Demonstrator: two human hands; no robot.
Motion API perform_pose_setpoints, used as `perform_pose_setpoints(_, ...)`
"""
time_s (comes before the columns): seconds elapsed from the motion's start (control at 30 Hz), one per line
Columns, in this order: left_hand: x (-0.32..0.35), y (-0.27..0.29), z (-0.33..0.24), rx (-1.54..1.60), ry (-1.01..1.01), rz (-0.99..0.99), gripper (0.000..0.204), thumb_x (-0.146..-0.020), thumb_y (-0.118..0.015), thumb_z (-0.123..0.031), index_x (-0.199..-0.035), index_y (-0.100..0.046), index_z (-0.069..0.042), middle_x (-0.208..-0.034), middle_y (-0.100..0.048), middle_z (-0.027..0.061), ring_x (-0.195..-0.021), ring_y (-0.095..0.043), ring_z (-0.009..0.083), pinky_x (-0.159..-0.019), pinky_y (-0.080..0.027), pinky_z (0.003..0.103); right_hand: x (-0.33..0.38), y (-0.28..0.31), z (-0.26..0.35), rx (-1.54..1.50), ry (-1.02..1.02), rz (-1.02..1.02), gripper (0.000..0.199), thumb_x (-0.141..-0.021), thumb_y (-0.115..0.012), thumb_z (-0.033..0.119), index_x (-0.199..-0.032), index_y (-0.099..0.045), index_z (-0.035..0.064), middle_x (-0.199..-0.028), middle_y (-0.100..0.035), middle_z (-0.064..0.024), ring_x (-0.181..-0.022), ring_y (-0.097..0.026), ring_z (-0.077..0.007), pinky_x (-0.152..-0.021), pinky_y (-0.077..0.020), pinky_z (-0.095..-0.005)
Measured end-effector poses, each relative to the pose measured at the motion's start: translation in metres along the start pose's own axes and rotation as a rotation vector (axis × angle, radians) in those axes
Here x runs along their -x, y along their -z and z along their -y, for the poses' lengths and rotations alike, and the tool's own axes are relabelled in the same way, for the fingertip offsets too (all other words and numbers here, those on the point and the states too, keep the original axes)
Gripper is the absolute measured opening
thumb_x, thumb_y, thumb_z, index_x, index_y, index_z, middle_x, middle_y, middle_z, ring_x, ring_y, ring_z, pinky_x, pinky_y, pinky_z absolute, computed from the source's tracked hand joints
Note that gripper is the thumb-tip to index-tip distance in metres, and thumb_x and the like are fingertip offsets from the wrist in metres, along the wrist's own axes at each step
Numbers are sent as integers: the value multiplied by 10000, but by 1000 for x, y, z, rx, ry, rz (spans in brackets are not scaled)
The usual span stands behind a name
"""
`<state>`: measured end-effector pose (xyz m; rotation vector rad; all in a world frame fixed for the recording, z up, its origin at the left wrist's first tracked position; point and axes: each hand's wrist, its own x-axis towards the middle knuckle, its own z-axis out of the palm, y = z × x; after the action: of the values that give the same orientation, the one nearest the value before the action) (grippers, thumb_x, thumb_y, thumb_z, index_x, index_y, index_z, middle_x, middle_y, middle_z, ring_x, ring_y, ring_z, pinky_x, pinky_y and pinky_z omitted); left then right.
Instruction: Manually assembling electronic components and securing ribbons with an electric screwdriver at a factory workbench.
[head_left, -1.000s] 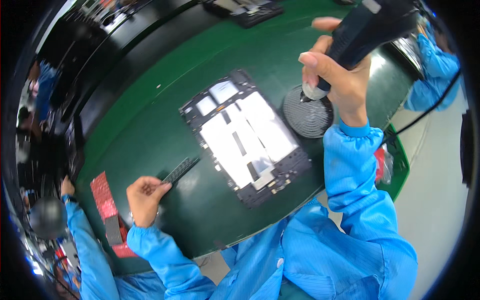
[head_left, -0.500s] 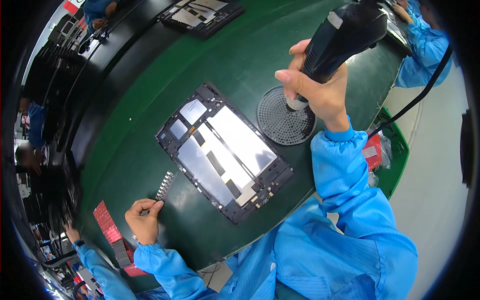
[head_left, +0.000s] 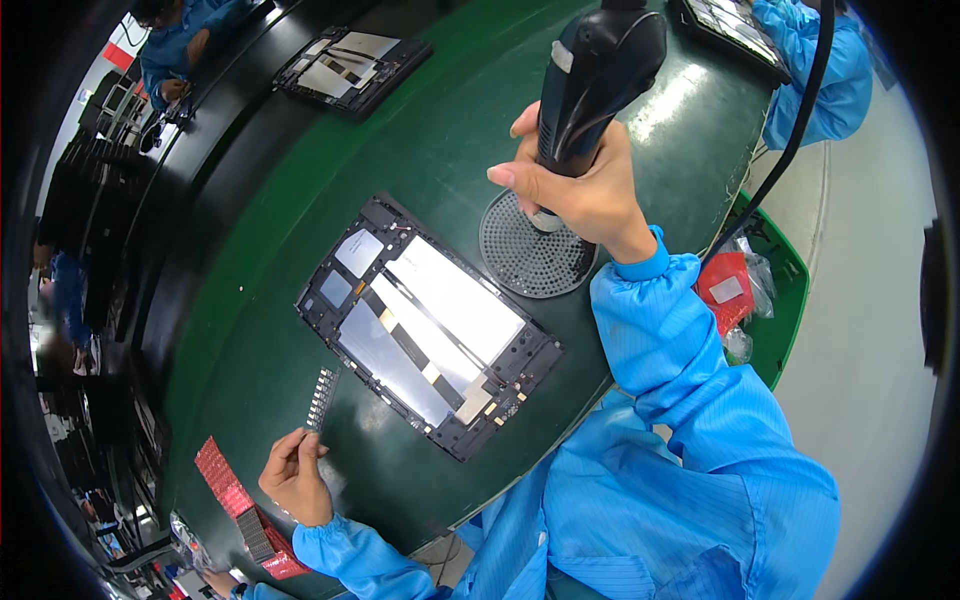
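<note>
My right hand [head_left: 585, 195] is wrapped round the handle of a black blower-like hand tool [head_left: 600, 75], held above a round grey perforated disc [head_left: 530, 262]. Part of the disc is hidden under the hand. My left hand [head_left: 297, 480] pinches the near end of a thin strip with a row of small silver pieces [head_left: 320, 400] between thumb and fingertips, just over the table. Between my hands an opened tablet-like device [head_left: 405, 345] lies slantwise, its silver battery plates, dark flex strips and small boards exposed.
A folded red bubble-wrap strip [head_left: 225, 480] lies beyond my left wrist. Similar opened devices are at the far left [head_left: 350, 68] and far right [head_left: 728, 35]. A green bin [head_left: 790, 325] with red and clear packaging stands at right. A black cable [head_left: 800, 130] hangs there; co-workers sit nearby.
The whole view has shifted somewhat. My right hand and the black tool have moved left relative to the disc. The strip remains pinched in my left hand. A co-worker's arm at lower left has drawn back.
</note>
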<state>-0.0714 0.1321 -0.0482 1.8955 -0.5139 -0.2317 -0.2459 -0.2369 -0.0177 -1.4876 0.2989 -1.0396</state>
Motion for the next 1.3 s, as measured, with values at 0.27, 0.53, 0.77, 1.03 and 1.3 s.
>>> perform_pose_setpoints(0.27,-1,-51,-10,149,86,31,109,-767,-676,75,-867,-633,76,-798,-665,135,-690,-646,157,-639,-554,251,0,-2,-3,12,23,-20,353,-702,-783,28,-952,-536,-11,-625,-590,-35,-471,-546,-91,-417,-443,-230)
perform_pose_setpoints(0.53,-19,-66,1,-87,-178,-96,86,-763,-705,21,-772,-621,39,-888,-665,117,-701,-582,101,-621,-464,206,3,1,-1,32,43,-18,340,-724,-757,-3,-969,-522,-17,-620,-591,-44,-481,-549,-96,-448,-433,-229)
perform_pose_setpoints(0.77,-32,-26,22,-263,-56,-247,82,-765,-701,-19,-755,-632,24,-749,-662,81,-629,-588,94,-600,-486,216,4,0,-1,49,61,-19,338,-722,-766,11,-965,-533,-19,-634,-592,-37,-488,-553,-89,-446,-436,-225)
perform_pose_setpoints(1.03,-21,-63,-4,-126,-192,-49,171,-790,-677,4,-960,-675,20,-724,-620,86,-595,-598,116,-544,-489,215,8,-22,22,53,165,-101,323,-743,-725,6,-1014,-550,-3,-608,-566,-6,-491,-521,-81,-491,-426,-222)
perform_pose_setpoints(1.3,-17,-69,7,211,-11,79,209,-775,-682,36,-980,-649,60,-810,-640,86,-694,-614,103,-589,-522,224,4,-135,38,-163,206,368,361,-787,-631,-49,-1105,-463,-10,-624,-547,-63,-497,-546,-149,-482,-459,-273)
